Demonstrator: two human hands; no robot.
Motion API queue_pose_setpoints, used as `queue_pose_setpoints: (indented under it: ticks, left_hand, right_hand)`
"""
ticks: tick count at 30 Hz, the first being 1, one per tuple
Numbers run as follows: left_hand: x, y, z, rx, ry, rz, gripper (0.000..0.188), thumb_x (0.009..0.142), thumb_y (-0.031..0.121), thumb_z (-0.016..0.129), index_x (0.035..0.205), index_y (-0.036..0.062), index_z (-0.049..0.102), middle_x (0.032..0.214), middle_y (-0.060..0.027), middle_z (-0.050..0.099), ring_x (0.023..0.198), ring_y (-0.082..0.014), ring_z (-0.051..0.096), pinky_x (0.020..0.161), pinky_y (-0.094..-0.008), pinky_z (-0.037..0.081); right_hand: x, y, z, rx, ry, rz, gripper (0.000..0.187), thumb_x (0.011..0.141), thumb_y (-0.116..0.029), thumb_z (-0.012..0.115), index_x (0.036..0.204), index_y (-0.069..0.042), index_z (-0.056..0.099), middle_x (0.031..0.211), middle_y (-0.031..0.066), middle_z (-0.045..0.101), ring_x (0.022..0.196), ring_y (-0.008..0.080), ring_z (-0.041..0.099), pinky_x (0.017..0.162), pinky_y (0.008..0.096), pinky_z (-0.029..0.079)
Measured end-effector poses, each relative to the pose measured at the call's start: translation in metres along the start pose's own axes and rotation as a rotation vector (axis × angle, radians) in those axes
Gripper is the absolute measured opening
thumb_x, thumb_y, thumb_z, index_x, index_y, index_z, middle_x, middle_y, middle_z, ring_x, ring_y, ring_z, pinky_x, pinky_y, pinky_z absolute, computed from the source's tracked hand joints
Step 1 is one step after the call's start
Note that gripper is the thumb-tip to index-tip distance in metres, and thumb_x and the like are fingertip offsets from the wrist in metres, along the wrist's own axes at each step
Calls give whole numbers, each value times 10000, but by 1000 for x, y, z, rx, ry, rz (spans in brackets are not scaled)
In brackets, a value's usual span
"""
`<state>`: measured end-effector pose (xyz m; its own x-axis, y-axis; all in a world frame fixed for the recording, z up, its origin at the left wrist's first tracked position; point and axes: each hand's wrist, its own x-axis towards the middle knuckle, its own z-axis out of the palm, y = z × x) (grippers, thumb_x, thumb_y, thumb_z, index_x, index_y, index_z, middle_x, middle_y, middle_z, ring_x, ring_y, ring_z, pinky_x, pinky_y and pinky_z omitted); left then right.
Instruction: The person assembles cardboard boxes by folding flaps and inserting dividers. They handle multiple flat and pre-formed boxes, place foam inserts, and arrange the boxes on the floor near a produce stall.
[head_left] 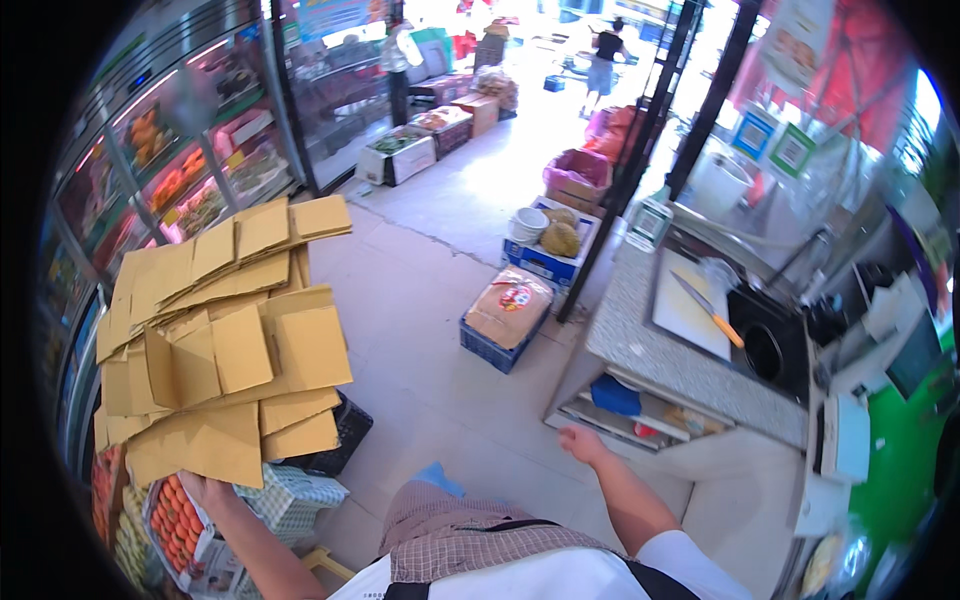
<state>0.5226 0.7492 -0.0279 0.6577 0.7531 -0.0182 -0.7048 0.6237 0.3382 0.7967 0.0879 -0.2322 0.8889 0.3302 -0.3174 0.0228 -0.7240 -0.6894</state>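
A stack of flattened cardboard boxes [215,350] leans in an uneven pile at my left, overlapping each other. My left hand [205,492] is at the pile's near lower edge, closed on the lowest cardboard sheet, with its fingers partly hidden beneath it. Right by that hand, a lined box of orange-red round fruit [175,525] shows below the cardboard. My right hand [580,443] hangs out in front of the counter shelves, its fingers curled in and nothing visible in them.
A stone-topped counter [640,330] on the right bears a white cutting board with an orange-handled knife [715,310]. On the floor ahead stand a blue crate with a brown package [510,305] and a blue box of large fruit [560,240]. Glass-doored display fridges [180,160] line the left.
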Motion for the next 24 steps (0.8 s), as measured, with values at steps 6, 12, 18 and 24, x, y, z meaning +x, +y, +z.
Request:
queue_pose_setpoints:
  ticks: [6,12,18,24]
  left_hand:
    - [53,-26,4,-8,-10,140,286,951,183,436,1109,-32,540,1091,-173,599,1012,-286,574,902,-446,480]
    - [179,-58,28,-20,-47,144,284,945,158,429,1107,-51,535,1080,-180,599,1004,-292,575,895,-433,480]
    - [310,-79,56,-27,0,105,282,948,179,426,1097,-28,548,1079,-174,605,1012,-300,574,906,-455,469]
    - [422,-148,94,49,-107,2,266,944,199,447,1070,-2,565,1044,-158,617,983,-296,589,900,-456,471]
  right_hand:
    - [177,-114,-1,-65,15,-138,312,801,-198,642,1082,-65,615,901,119,667,807,234,639,732,347,508]
    - [239,-35,51,-566,-354,197,348,791,-356,608,1058,-139,660,1065,85,645,962,276,612,821,390,494]
    - [257,-19,55,-190,-261,612,368,759,-287,680,1077,-102,664,989,94,678,877,222,656,779,339,512]
    - [336,-38,18,-134,-106,737,335,761,-270,680,1061,-121,677,1034,104,667,970,245,629,867,335,487]
